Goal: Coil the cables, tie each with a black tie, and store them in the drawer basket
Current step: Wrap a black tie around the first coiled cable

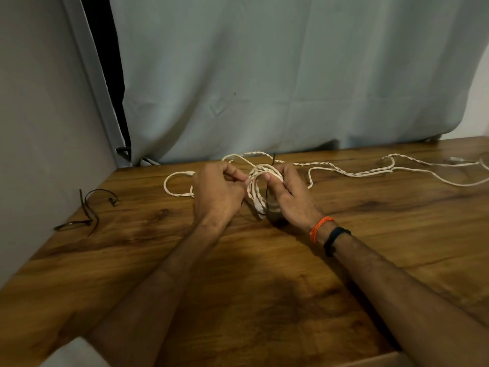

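A white braided cable is wound into a small coil (258,181) held just above the wooden table (238,274). My right hand (289,197) grips the coil's right side, thumb through the loop. My left hand (218,193) pinches the coil's left edge between thumb and fingers. A black tie (273,160) runs across the coil, one end sticking up behind it and the other passing down by my right palm. More white cable (357,172) trails loose across the table toward the right edge, and a loop of cable (176,185) lies left of my left hand.
Several spare black ties (88,211) lie near the table's left edge beside a grey wall. A pale blue-grey curtain (291,75) hangs along the back of the table. A white cable end (457,160) rests at the far right.
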